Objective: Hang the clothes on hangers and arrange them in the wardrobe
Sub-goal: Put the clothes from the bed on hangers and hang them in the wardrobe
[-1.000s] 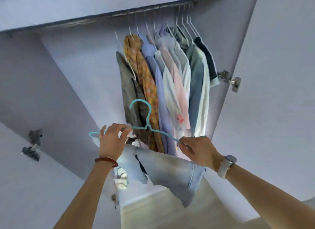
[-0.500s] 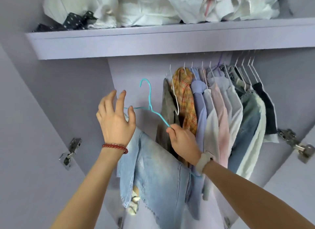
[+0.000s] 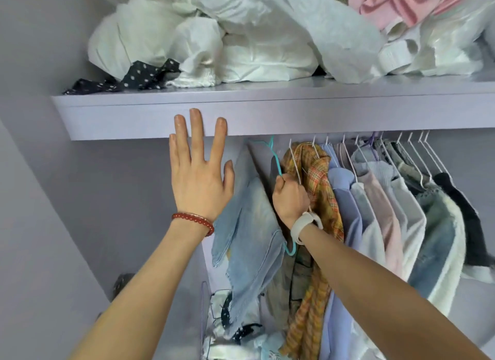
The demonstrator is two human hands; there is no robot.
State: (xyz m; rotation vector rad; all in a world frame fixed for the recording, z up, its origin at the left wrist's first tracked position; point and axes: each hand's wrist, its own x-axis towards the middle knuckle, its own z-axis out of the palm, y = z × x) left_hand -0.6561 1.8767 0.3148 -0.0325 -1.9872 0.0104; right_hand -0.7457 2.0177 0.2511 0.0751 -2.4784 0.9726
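Note:
Light blue jeans point(image 3: 251, 241) hang folded over a teal hanger point(image 3: 276, 158), whose hook reaches up under the shelf at the left end of the row of hung clothes. My right hand point(image 3: 290, 198) is shut on the teal hanger's wire just below the hook. My left hand point(image 3: 199, 172) is raised flat with its fingers spread, left of the jeans, in front of the shelf's front edge, holding nothing. The rail itself is hidden behind the shelf edge.
Several shirts on white hangers point(image 3: 375, 198) fill the rail to the right, beginning with an orange plaid one point(image 3: 318, 177). The lilac shelf point(image 3: 294, 110) above carries white bags point(image 3: 214, 38) and pink cloth point(image 3: 401, 3). Loose items lie in a clear bin point(image 3: 230, 330) below.
The view tilted up to the shelf. My right hand lifted the hanger with the jeans up to the rail beside the plaid shirt. My left hand let go and opened.

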